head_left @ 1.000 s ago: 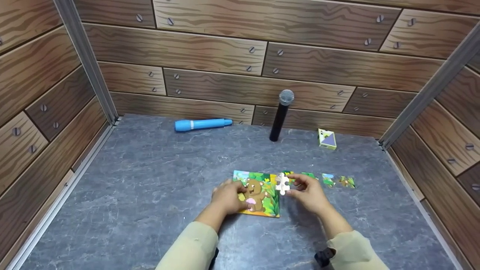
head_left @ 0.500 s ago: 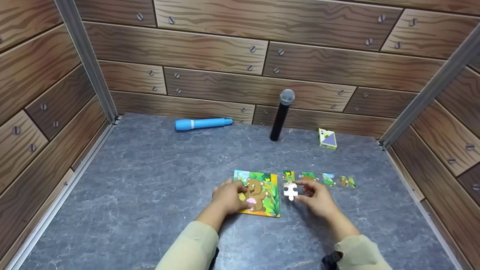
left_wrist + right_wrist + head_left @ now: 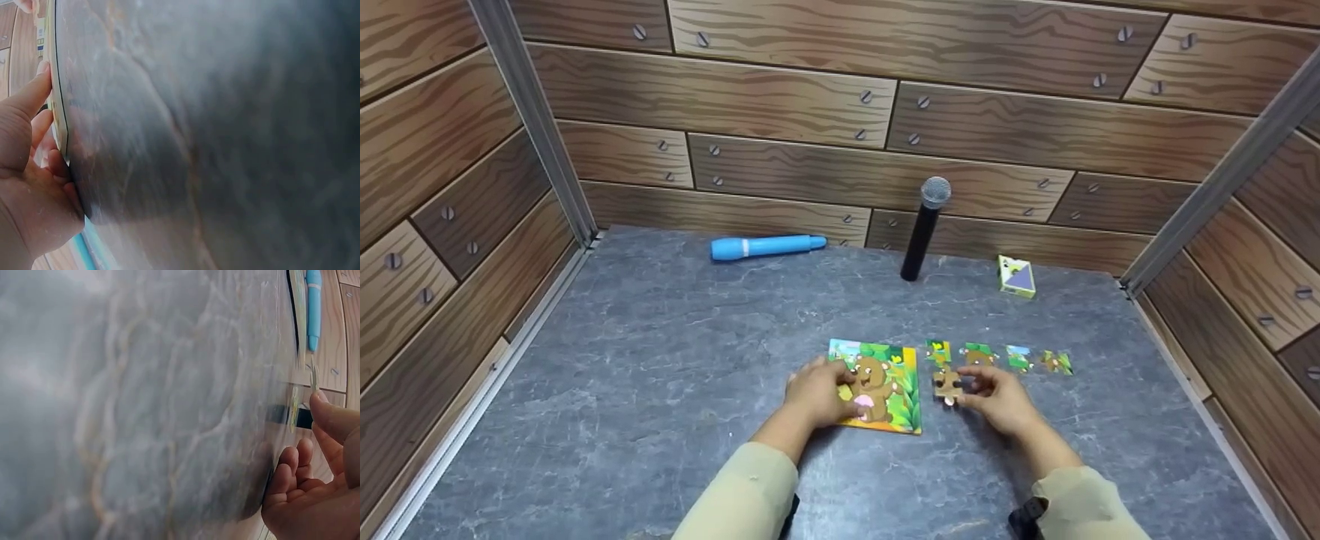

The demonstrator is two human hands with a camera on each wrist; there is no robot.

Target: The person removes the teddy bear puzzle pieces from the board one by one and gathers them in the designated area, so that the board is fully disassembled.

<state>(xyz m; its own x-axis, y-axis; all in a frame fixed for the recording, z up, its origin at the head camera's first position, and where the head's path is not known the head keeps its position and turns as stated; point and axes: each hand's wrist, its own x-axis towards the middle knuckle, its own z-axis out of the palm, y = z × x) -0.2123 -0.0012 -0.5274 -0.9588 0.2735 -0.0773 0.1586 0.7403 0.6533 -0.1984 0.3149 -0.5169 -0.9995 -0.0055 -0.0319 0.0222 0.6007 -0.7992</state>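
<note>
Left hand [image 3: 819, 394] curled at the near-left side of the bear puzzle [image 3: 877, 386], its thumb and forefinger on the board; right hand [image 3: 997, 399] pinching a jigsaw piece [image 3: 948, 384] between thumb and fingertips — the piece sits between that hand and the puzzle, apart from the board. Four loose pieces [image 3: 979, 355] lie in a row just beyond the right hand; farther beyond both hands, a black microphone [image 3: 921, 236] stands upright.
</note>
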